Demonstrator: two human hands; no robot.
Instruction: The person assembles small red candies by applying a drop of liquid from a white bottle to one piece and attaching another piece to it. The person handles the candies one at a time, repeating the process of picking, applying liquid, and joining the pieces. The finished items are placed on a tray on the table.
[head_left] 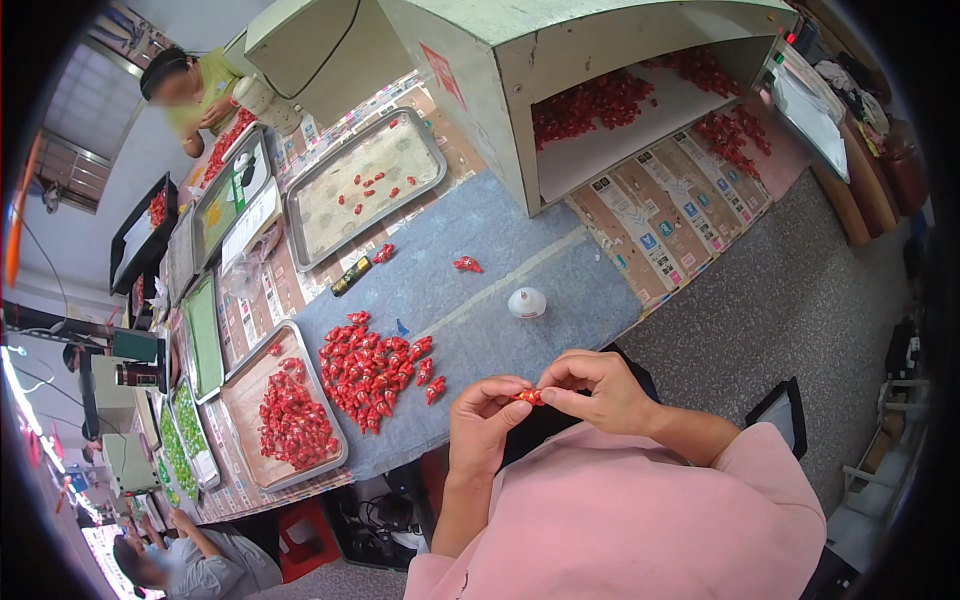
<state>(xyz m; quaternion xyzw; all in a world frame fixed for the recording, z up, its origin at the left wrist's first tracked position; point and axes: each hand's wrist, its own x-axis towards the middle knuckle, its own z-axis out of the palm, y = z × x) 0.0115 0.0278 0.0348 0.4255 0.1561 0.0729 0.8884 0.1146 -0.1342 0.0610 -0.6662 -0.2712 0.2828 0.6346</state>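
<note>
Over my lap, just off the table's edge, I pinch a small red figurine piece (531,397) with gold-coloured marks between both hands. My left hand (482,418) has its fingertips on one end. The thumb and fingers of my right hand (598,388) close on the other. My fingers cover part of the piece. Left of my hands, a heap of similar red pieces (368,375) lies on a blue cloth (480,360). A small white bottle with a rounded top (527,303) stands farther up the cloth. One loose red piece (467,264) lies beyond it.
A lined metal tray (240,400) of red pieces is at left. Beyond lie a dark cylinder (351,277) and a large tray (320,180) with several red bits. A pale metal housing (470,70) containing red pieces rises at the back. Two people (215,80) (225,560) sit farther off.
</note>
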